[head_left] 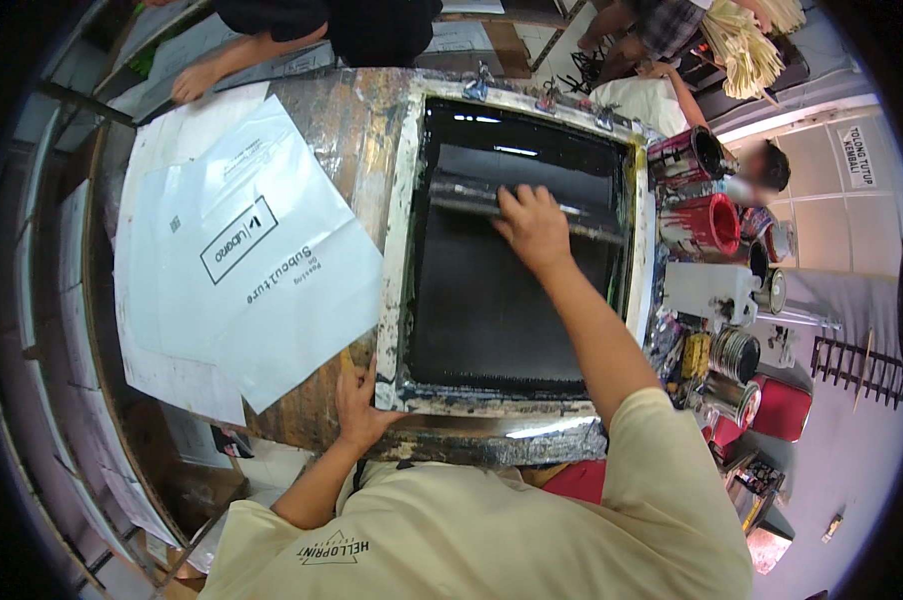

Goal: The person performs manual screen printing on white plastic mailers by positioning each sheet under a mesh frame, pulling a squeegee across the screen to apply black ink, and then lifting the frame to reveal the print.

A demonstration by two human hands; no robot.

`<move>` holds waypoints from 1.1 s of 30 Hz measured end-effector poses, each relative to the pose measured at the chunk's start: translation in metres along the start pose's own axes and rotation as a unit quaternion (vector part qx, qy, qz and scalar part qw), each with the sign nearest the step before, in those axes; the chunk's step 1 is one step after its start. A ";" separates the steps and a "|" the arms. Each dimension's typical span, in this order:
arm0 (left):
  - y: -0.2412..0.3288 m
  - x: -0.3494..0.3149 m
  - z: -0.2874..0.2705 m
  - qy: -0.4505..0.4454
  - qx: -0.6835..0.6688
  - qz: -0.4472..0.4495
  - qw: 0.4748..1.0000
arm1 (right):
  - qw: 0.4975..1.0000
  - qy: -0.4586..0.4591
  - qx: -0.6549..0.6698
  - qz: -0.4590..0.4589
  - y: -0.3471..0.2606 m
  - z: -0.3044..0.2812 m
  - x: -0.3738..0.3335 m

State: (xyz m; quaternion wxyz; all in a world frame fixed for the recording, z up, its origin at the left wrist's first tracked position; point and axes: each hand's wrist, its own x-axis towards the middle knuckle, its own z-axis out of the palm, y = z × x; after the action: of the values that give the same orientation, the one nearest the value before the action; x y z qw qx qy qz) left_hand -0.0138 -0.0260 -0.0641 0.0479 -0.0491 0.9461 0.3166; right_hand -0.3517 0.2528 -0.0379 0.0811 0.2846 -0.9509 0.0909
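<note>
A screen-printing frame [396,250] with pale, ink-stained edges lies on the worktable, its mesh [502,310] dark with black ink. Across the upper part of the mesh rests a long squeegee [462,197]. My right hand [537,228] is closed over its middle from above. Beside the frame's near left corner, my left hand [362,405] rests with fingers stretched forward and thumb apart, holding nothing that I can see. A white plastic mailer bag [302,250] with dark print lies left of the frame, over other pale sheets [162,290].
Ink-smeared cans, including a red one [700,224], and a whitish jug [707,290] stand along the right side. Clamps [480,85] sit at the frame's far edge. Another person's hand [200,80] is at the table's far left. Shelving [82,330] runs along the left.
</note>
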 end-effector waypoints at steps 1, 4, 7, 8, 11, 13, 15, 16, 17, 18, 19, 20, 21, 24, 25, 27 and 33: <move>-0.001 0.000 -0.002 -0.012 -0.002 -0.008 1.000 | 1.000 -0.022 -0.002 0.000 0.013 0.000 0.020; 0.001 0.001 -0.007 0.008 -0.028 0.018 0.999 | 0.997 -0.074 0.006 -0.017 0.051 -0.017 0.077; 0.016 0.002 -0.021 -0.011 -0.077 -0.008 0.997 | 0.995 -0.040 0.062 -0.067 0.076 -0.033 0.116; 0.019 0.001 -0.024 -0.016 -0.100 -0.008 0.995 | 0.997 -0.021 0.055 -0.059 0.079 -0.033 0.118; 0.027 0.004 -0.032 -0.024 -0.175 -0.012 0.984 | 0.999 -0.017 0.015 -0.034 0.072 -0.029 0.108; 0.025 0.002 -0.029 -0.030 -0.217 -0.005 0.976 | 0.999 -0.023 0.005 -0.023 0.056 -0.023 0.087; 0.018 -0.007 -0.023 -0.047 -0.253 -0.038 0.966 | 1.000 -0.021 0.013 -0.011 0.038 -0.022 0.051; 0.026 -0.006 -0.029 -0.041 -0.254 -0.040 0.966 | 0.999 -0.049 0.017 0.015 0.018 -0.031 0.029; 0.034 -0.003 -0.034 -0.035 -0.254 -0.037 0.966 | 0.999 -0.043 0.006 0.004 0.005 -0.032 0.003; 0.031 -0.006 -0.028 -0.021 -0.289 -0.040 0.956 | 0.999 -0.045 0.022 0.004 -0.016 -0.041 -0.024; 0.035 -0.004 -0.034 -0.025 -0.266 -0.034 0.963 | 0.997 -0.067 0.022 0.012 -0.034 -0.049 -0.052; 0.027 -0.007 -0.032 -0.028 -0.242 -0.043 0.969 | 0.996 -0.080 0.030 0.005 -0.055 -0.063 -0.079; 0.022 -0.008 -0.027 -0.026 -0.218 -0.050 0.974 | 0.997 -0.077 0.020 0.020 -0.081 -0.079 -0.106; 0.047 -0.003 -0.047 -0.013 -0.293 -0.046 0.955 | 0.986 -0.156 0.055 0.035 -0.129 -0.137 -0.165; 0.049 -0.004 -0.050 -0.007 -0.306 -0.051 0.951 | 0.988 -0.139 0.063 0.023 -0.135 -0.155 -0.170; 0.052 -0.002 -0.051 -0.003 -0.346 -0.043 0.937 | 0.991 -0.114 0.073 0.001 -0.143 -0.188 -0.180; 0.157 0.037 -0.147 0.146 -0.461 0.036 0.875 | 0.992 0.109 -0.070 -0.001 -0.152 -0.275 -0.121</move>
State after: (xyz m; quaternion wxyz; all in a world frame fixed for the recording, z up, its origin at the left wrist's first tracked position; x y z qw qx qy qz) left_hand -0.0785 0.0077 0.1418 -0.1308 -0.0771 0.6902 0.7075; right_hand -0.1393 0.2514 0.2231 0.2044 0.2678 -0.9400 0.0549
